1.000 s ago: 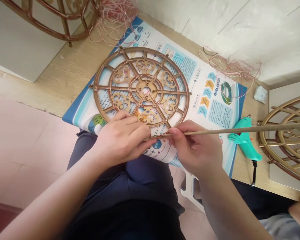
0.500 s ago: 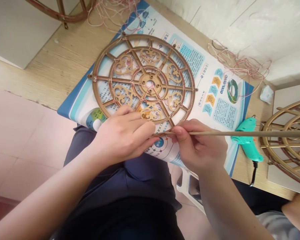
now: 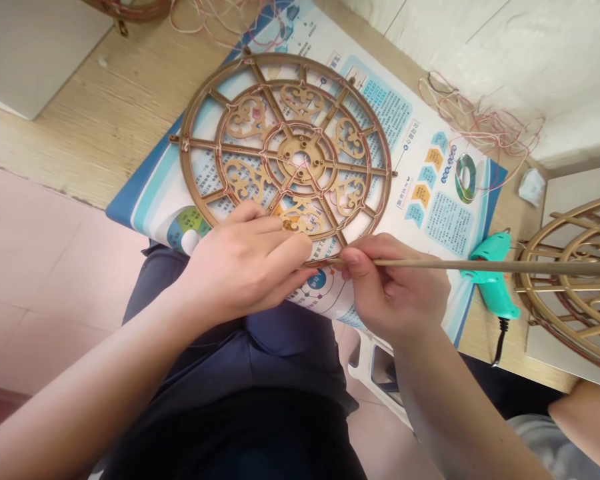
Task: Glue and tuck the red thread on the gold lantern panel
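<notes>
A round golden openwork frame (image 3: 285, 143) with scroll ornaments and spokes lies flat on a printed blue poster (image 3: 420, 180). Thin pink thread runs along its spokes. My left hand (image 3: 245, 263) rests on the frame's near rim, fingers curled and pressed down on it. My right hand (image 3: 395, 287) pinches a long thin golden rod (image 3: 485, 265) that stretches away to the right, its left tip meeting the frame's near rim by my left fingertips.
A teal glue gun (image 3: 493, 280) lies right of the poster, its black cord hanging down. Another golden frame (image 3: 575, 280) stands at the right edge. Loose pink thread (image 3: 480, 123) tangles at the back. Another person's arm (image 3: 587, 417) shows at the lower right.
The view has shifted, so the frame and poster sit slightly higher and to the left. Both hands keep the same hold at the frame's near rim.
</notes>
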Action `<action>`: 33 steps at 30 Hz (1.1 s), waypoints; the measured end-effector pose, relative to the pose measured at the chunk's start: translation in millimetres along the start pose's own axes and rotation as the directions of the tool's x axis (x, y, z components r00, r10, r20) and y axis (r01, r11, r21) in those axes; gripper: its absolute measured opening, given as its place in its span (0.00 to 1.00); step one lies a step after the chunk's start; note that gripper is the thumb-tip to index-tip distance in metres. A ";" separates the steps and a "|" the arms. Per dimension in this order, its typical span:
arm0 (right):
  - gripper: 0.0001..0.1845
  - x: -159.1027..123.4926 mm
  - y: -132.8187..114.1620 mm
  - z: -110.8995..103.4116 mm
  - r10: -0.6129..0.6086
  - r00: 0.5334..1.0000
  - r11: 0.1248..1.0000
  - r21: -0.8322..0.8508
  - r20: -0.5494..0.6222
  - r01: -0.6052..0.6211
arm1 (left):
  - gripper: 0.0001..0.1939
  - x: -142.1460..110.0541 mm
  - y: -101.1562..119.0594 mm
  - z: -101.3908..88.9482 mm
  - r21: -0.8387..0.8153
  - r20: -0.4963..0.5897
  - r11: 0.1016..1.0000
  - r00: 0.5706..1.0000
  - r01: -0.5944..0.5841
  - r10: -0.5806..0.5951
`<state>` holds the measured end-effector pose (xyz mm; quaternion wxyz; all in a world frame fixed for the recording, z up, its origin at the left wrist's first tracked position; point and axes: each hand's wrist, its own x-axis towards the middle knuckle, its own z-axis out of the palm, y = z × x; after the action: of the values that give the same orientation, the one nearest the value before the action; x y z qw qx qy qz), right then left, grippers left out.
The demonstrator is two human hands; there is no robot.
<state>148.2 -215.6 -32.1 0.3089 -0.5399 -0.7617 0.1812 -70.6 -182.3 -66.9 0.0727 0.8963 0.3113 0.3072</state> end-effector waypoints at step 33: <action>0.18 -2.0 -1.3 4.4 -0.084 0.993 0.996 -0.027 -0.088 0.082 | 0.16 1.3 -1.0 -0.7 0.017 0.034 1.000 0.999 -0.025 0.024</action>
<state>144.7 -217.7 -35.2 0.3435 -0.5190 -0.7710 0.1348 -70.7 -180.7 -66.0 0.0666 0.9057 0.3016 0.2902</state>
